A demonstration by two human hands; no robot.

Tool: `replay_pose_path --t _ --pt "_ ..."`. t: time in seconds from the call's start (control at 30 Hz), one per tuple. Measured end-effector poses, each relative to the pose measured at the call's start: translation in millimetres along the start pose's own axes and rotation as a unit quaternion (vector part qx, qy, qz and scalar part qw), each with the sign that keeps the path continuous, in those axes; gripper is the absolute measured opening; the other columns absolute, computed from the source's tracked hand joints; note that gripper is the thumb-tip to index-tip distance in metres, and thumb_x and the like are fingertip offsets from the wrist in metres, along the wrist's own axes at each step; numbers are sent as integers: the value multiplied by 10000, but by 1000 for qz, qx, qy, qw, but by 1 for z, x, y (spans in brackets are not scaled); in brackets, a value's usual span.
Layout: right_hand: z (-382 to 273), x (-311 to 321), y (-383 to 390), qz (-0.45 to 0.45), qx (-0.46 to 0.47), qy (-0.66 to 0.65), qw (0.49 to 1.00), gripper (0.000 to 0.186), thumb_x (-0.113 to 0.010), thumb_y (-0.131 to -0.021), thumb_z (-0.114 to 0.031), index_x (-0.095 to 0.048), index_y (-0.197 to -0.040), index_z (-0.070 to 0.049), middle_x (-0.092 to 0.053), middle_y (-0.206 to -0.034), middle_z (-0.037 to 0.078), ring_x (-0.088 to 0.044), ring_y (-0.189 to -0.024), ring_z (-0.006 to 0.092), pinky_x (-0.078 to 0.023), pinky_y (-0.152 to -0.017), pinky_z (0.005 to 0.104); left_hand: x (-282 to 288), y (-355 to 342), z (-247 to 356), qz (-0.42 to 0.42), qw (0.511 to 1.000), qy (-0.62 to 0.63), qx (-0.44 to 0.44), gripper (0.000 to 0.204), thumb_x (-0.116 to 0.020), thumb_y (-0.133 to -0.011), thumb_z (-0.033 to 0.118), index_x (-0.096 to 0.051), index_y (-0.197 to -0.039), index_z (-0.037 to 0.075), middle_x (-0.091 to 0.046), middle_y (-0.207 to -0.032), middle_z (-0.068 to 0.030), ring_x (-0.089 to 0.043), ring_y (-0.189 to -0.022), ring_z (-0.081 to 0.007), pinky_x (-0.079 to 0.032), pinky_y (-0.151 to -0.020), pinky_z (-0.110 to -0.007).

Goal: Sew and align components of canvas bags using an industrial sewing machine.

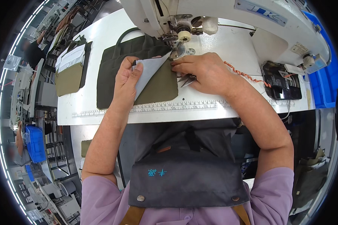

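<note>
My left hand [128, 77] is closed on a pale-backed fabric flap [150, 73], thumb on top, lifting it away from the olive fabric [157, 89] beneath. These layers belong to a dark green fabric piece [108, 75] with a looped handle [121, 36], lying flat on the white table. My right hand [206, 71] pinches the fabric's right edge, just below the sewing machine's presser foot area [175, 48]. Small metal thread snips [187, 80] stick out under the right hand's curled fingers; whether they are held or lie on the table is hidden.
The sewing machine head [229, 18] overhangs the far side. An orange coiled cord [247, 76] runs to a black tray-like object [281, 80] on the right. Stacked fabric pieces [69, 69] lie at left. A printed ruler [165, 108] follows the near edge; a blue bin [322, 82] stands far right.
</note>
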State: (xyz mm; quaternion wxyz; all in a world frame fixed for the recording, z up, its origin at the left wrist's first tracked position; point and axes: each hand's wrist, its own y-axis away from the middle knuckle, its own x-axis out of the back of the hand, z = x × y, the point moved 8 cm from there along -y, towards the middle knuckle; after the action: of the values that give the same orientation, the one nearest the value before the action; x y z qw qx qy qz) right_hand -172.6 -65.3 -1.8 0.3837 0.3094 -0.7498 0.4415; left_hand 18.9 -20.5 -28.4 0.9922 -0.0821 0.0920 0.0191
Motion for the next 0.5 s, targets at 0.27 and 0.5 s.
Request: replay_pose_path --t 0.27,0.5 --pt "17 -3 -11 31 -103 73 991 394 -750 -777 -133 -710 -1168 -112 -688 -1226 62 -712 -926 280 -572 -756 416 -3 -1 2 -8 999 21 23 179 -562 -1074 201 -516 -1167 55 -708 -1093 -83 -624 -933 -70 -489 -864 -219" --pt "30 -13 -30 19 -267 15 963 315 -706 -892 -395 -750 -1017 -110 -736 -890 107 -714 -887 326 -565 -777 456 2 -4 -6 -24 999 -13 28 174 -560 -1072 218 -535 -1138 59 -684 -1084 -53 -595 -942 -61 -479 -872 -218"
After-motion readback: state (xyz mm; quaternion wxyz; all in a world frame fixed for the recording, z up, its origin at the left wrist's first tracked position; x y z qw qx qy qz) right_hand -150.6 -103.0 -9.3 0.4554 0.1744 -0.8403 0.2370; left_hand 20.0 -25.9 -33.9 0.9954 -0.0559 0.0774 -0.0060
